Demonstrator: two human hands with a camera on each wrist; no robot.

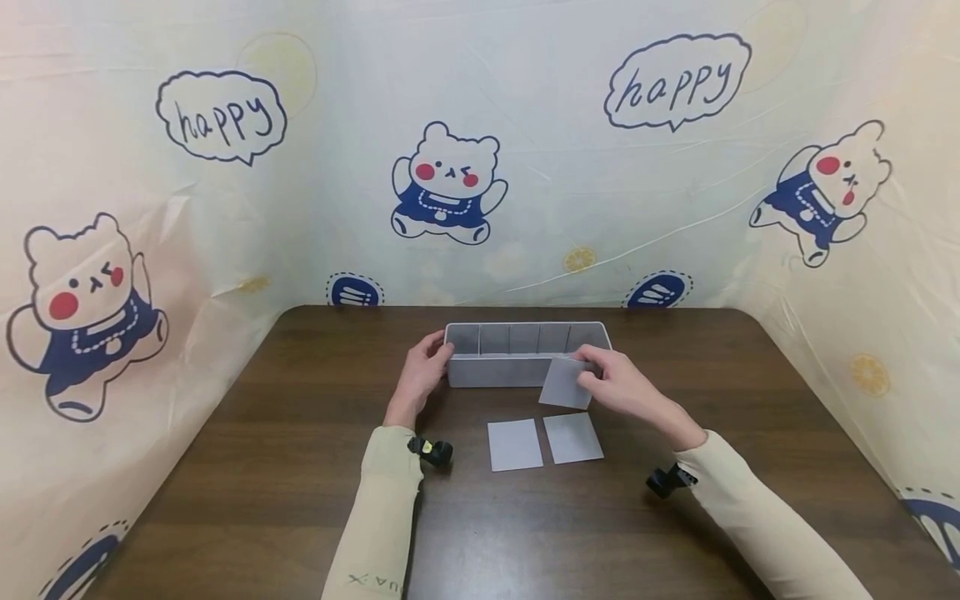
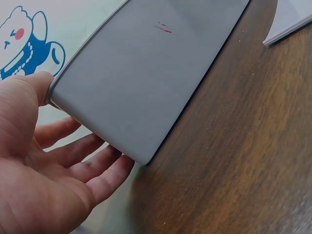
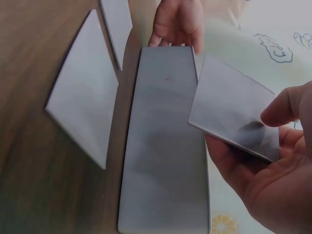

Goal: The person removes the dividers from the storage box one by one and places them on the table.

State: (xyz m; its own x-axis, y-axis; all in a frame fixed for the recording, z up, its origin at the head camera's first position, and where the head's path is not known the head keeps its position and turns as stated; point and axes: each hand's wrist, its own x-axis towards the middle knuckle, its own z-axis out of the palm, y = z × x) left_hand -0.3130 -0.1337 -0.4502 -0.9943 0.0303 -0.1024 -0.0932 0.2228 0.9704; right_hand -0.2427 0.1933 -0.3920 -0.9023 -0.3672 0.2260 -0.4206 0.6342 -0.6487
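Observation:
A long grey organizer box [image 1: 491, 372] with thin upright dividers [image 1: 509, 337] inside stands on the table. My left hand [image 1: 422, 379] grips its left end; in the left wrist view the thumb hooks at the rim and the fingers [image 2: 85, 151] lie along the end wall. My right hand [image 1: 618, 383] pinches a flat, square grey divider panel [image 3: 229, 102] between thumb and fingers. This panel is tilted in front of the box's right part, its upper edge near the rim. Two similar panels, a left one [image 1: 515, 444] and a right one [image 1: 573, 437], lie flat in front of the box.
The dark wooden table [image 1: 300, 500] ends just behind the box. A pale printed cloth [image 1: 555, 208] hangs around its back and sides. Each wrist wears a small black camera, one on the left [image 1: 431, 452] and one on the right [image 1: 670, 481].

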